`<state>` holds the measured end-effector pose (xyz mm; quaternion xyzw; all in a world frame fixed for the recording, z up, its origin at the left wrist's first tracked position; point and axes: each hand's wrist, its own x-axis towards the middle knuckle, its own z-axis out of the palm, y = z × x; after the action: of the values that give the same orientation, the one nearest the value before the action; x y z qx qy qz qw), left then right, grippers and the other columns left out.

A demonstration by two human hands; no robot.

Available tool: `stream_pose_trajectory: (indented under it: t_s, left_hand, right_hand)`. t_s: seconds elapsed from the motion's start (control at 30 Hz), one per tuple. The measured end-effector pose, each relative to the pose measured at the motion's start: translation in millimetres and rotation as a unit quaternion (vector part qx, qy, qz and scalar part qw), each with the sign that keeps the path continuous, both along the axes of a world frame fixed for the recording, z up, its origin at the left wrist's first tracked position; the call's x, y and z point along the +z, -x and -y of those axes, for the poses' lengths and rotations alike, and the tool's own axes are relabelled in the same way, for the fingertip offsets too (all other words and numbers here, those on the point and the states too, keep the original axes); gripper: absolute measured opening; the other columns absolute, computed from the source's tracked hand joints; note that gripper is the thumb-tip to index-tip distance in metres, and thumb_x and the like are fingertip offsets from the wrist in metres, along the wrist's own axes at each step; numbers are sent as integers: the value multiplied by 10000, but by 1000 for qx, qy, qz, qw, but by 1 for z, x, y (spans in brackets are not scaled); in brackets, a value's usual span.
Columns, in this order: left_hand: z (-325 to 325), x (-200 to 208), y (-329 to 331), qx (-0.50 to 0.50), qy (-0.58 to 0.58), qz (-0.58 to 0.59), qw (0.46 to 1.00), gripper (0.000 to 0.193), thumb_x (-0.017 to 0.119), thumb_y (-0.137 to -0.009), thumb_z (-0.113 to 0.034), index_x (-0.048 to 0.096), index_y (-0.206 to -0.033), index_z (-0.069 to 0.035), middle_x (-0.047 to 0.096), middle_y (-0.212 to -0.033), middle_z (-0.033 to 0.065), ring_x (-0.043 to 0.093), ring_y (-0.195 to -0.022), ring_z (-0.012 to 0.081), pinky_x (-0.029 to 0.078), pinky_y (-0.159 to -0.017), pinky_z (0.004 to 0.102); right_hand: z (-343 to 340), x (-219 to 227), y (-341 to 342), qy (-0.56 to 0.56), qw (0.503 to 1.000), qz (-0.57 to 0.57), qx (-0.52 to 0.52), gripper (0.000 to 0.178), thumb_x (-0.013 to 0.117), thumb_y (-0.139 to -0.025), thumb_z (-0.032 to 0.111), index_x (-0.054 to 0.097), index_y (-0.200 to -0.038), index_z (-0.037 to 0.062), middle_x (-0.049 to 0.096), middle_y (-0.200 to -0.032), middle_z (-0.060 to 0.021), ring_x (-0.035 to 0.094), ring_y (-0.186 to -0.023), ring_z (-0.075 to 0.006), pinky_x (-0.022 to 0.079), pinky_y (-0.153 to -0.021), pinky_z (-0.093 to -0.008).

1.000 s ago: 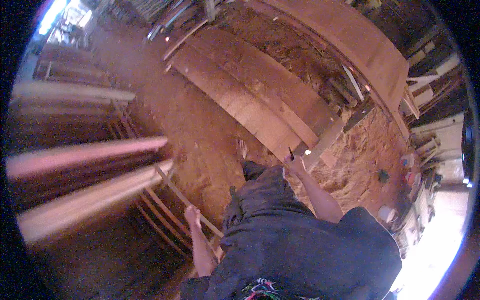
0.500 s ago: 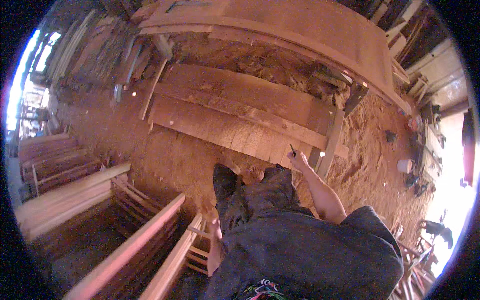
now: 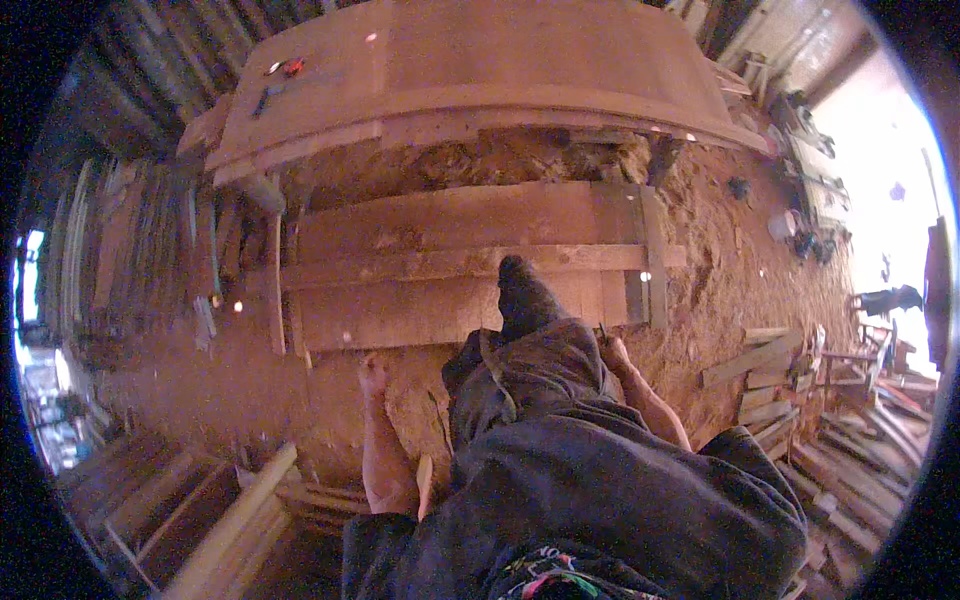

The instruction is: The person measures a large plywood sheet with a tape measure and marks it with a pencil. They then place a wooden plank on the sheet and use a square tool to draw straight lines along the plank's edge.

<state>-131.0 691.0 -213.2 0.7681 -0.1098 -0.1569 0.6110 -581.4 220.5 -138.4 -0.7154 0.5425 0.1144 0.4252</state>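
My right hand (image 3: 612, 352) is beside my right thigh, closed around a thin dark pencil-like stick (image 3: 602, 331) whose tip shows above the fingers. Its exact kind is too small to make out. My left hand (image 3: 374, 375) hangs over the dirt floor, just short of the near edge of a low wooden panel (image 3: 400, 315). Grain and blur hide how its fingers are set. A plank (image 3: 430, 264) runs lengthwise over the panel, and my dark shoe (image 3: 513, 272) is over it, in front of my body.
Beyond the panel stands a large wooden worktable (image 3: 500, 65) with a small red object (image 3: 293, 67) on it. Timber stacks (image 3: 120, 235) line the left. Scrap boards (image 3: 755, 360) and a white bucket (image 3: 783, 226) are to the right. Wooden frames (image 3: 230, 530) stand at the lower left.
The view has turned and moved closer to the panel, and one leg now reaches forward over it. My left hand has come forward from beside the wooden frames; my right is nearer my thigh.
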Motion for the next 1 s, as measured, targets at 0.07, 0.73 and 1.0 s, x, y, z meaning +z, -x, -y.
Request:
stream_pose_trajectory:
  t_s: [0.07,0.73,1.0]
  left_hand:
    - [37,-12,-51,-49,-178,101,978,204,632,-971,-220,676,-1045,-35,654,-886,47,628,-777,156,517,-601,357]
    - [571,242,-206,-241,-235,346,876,902,837,-775,-190,343,-1522,-84,418,-1490,238,339,-1426,418,299,-1177,517]
    - [730,239,-231,-497,-367,283,734,960,891,-695,-218,380,-1492,-62,322,-1537,247,300,-1439,428,296,-1173,531]
  right_hand:
    - [11,-11,17,27,999,18,8,301,665,-883,361,752,-1007,100,734,-919,-212,716,-855,-366,545,-726,-473]
    - [344,154,-230,186,837,349,-378,395,782,-873,324,685,-1095,13,688,-942,-51,628,-863,-126,511,-775,-303]
    - [493,92,-279,229,803,145,-531,410,750,-872,375,687,-1078,26,721,-942,-129,689,-884,-241,531,-817,-372]
